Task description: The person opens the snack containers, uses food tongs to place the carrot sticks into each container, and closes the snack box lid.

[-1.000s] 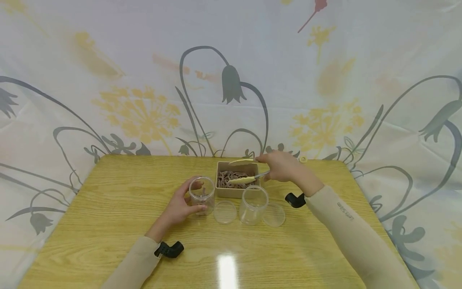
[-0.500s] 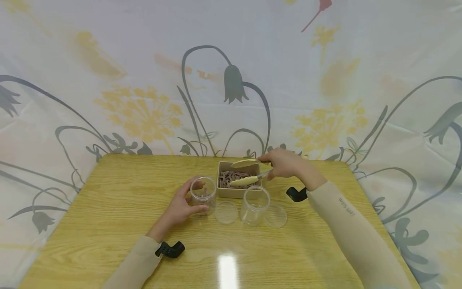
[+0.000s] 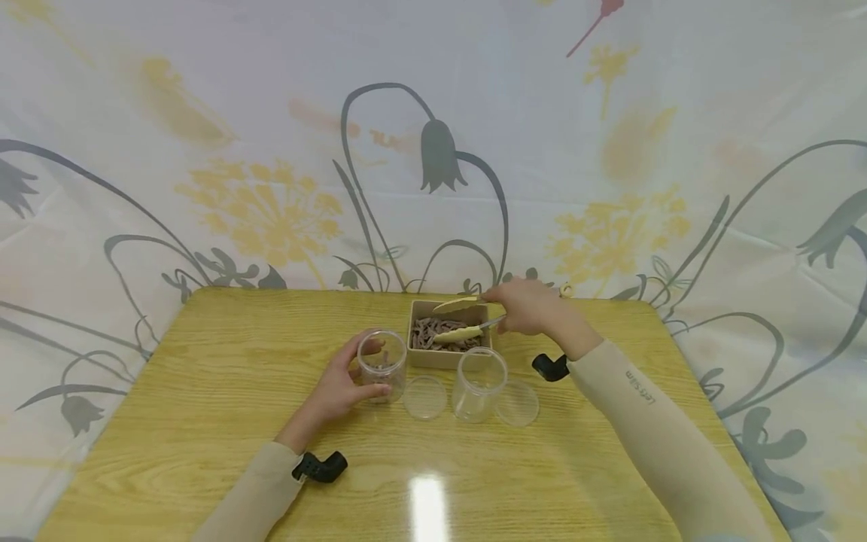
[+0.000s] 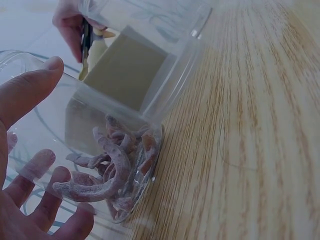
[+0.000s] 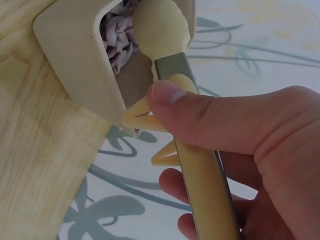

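Note:
My left hand (image 3: 336, 385) holds a clear round jar (image 3: 383, 370) with fingers and thumb around its side. Inside it, the left wrist view shows several purplish-brown, powder-dusted strips (image 4: 117, 167) lying against the wall and bottom. In my right hand (image 3: 530, 306) is a pair of tongs (image 5: 202, 185) with pale yellow scalloped tips, thumb on one arm and fingers on the other. The tongs' arms stand spread, their tips over and inside a beige rectangular box (image 3: 433, 360). More of the same strips (image 3: 425, 329) fill the box's lower part.
A second clear jar (image 3: 476, 403) stands in front of the box, with no strips visible in it. Flat clear lids lie on either side: one left (image 3: 424, 399), one right (image 3: 518, 404). Behind the wooden table (image 3: 237, 361) hangs a flower-printed cloth (image 3: 284, 150).
My right hand and forearm have shifted slightly left, the tongs still spread at the box. My left hand and the jar have kept their place.

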Demonstrator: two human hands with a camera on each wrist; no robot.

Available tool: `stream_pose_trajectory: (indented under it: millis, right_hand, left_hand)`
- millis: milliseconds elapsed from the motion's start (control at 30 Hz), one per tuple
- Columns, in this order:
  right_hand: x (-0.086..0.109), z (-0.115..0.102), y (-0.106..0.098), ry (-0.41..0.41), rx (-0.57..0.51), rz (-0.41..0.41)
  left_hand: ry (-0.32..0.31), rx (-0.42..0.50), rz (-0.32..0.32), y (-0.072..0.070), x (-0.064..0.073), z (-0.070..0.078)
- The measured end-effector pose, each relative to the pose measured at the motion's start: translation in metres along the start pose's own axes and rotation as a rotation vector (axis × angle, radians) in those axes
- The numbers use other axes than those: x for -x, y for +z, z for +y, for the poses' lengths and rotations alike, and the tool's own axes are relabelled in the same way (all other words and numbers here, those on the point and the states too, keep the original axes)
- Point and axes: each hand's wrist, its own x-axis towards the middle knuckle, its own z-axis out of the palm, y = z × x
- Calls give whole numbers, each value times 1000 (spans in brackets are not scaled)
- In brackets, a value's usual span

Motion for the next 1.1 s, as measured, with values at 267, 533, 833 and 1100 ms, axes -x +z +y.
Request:
stream_pose_trajectory:
  millis: [267,533,833,1100]
  right_hand:
    - [1,2,0,-13,-89,-66]
    - [-4,-7,5,-38,-36,-108]
    - [1,-8,13,-21,-42,-38]
    - [6,-5,13,-36,-41,18]
  left_hand:
    - [1,15,-3,2,-1,1]
    - [6,8,-1,0,-1,1]
    - [-7,-14,-5,0,-2,1]
    - [-2,-18,-12,-1,-1,2]
